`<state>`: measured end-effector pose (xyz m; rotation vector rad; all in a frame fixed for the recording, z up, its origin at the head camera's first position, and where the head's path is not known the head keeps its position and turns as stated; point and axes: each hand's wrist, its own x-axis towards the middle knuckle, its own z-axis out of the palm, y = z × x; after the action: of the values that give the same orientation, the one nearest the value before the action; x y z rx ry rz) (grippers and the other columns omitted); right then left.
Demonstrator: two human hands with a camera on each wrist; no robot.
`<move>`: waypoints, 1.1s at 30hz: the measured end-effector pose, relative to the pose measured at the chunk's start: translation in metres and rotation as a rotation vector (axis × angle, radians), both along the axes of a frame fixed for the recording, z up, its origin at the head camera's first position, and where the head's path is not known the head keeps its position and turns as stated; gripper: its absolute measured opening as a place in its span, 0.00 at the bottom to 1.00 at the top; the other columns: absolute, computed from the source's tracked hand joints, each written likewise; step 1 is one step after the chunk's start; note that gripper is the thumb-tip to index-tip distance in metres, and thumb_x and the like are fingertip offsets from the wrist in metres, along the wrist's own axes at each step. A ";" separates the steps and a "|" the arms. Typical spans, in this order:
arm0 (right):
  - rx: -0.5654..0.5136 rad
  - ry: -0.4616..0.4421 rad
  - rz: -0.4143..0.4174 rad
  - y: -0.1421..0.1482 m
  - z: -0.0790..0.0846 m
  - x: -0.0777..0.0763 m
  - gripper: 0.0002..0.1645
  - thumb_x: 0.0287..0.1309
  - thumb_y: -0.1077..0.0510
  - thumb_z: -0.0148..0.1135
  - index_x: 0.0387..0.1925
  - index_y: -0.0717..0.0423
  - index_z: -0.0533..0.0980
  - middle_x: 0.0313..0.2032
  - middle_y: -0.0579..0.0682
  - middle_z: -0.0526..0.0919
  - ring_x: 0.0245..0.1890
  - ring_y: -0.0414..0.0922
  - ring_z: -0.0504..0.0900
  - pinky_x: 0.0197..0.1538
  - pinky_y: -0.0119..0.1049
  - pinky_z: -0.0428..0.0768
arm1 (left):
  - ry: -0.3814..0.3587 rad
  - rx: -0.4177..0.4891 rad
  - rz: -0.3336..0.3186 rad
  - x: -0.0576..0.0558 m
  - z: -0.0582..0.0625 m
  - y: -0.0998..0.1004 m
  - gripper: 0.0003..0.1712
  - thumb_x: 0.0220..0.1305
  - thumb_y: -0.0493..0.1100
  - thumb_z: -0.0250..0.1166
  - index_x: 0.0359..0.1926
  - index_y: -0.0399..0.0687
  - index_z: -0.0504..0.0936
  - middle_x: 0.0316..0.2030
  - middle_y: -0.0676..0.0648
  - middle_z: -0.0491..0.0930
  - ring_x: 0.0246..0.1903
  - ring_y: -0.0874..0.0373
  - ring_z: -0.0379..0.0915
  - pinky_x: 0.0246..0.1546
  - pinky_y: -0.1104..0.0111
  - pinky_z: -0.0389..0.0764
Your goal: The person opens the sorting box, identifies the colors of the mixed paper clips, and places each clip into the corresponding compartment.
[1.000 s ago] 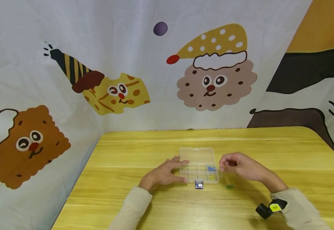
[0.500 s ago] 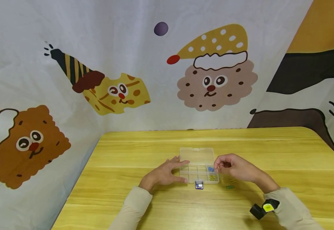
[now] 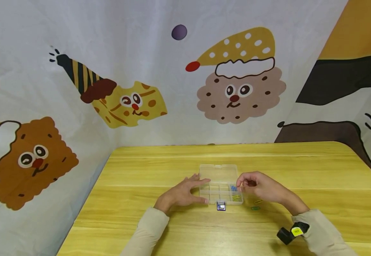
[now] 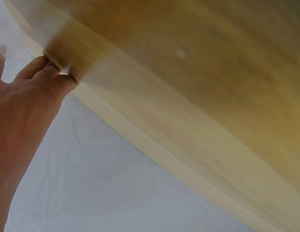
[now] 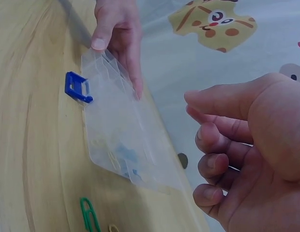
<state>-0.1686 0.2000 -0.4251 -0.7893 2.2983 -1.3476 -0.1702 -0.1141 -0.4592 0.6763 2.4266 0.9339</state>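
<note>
A clear plastic compartment box [image 3: 214,195] lies on the table with its lid [image 3: 219,173] folded back and a blue latch [image 5: 77,87] at its front. My left hand [image 3: 180,192] grips its left end, thumb at the front corner and fingers toward the back. Blue paper clips [image 3: 233,188] and yellow paper clips [image 3: 236,197] occupy compartments at the right end. Right there, my right hand [image 3: 262,186] hovers with thumb and forefinger tips together and the other fingers curled; nothing shows between them in the right wrist view.
A green paper clip [image 3: 255,208] and a loose yellow paper clip [image 3: 258,201] lie on the wooden table [image 3: 179,238], right of the box. A cartoon-printed cloth [image 3: 172,89] hangs behind the table. A black camera [image 3: 286,235] sits on the right wrist.
My right hand has moved left from beside the box to its right-end compartments, then barely shifted. The left hand and the box have stayed put.
</note>
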 end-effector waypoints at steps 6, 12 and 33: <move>0.003 0.040 -0.022 0.014 -0.001 0.002 0.04 0.66 0.65 0.60 0.40 0.63 0.77 0.28 0.47 0.71 0.28 0.36 0.69 0.28 0.33 0.71 | 0.003 -0.007 0.004 -0.001 0.000 0.000 0.42 0.62 0.61 0.68 0.74 0.68 0.63 0.78 0.46 0.45 0.78 0.54 0.34 0.77 0.52 0.37; -0.026 0.054 -0.003 0.034 -0.004 0.007 0.06 0.67 0.64 0.59 0.41 0.66 0.76 0.28 0.47 0.72 0.27 0.37 0.70 0.27 0.34 0.71 | -0.002 -0.005 0.008 -0.001 0.001 0.000 0.41 0.62 0.61 0.68 0.74 0.69 0.63 0.78 0.45 0.46 0.78 0.54 0.34 0.77 0.52 0.37; -0.047 -0.015 -0.036 0.074 -0.034 0.018 0.07 0.68 0.66 0.57 0.43 0.68 0.74 0.28 0.49 0.73 0.24 0.37 0.70 0.23 0.36 0.70 | -0.001 0.002 0.009 0.000 0.000 0.001 0.42 0.61 0.62 0.68 0.74 0.67 0.63 0.78 0.47 0.46 0.78 0.54 0.34 0.77 0.52 0.37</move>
<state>-0.1509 0.2744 -0.4588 -0.7527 2.2872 -1.4230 -0.1705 -0.1131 -0.4596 0.6655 2.4306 0.9399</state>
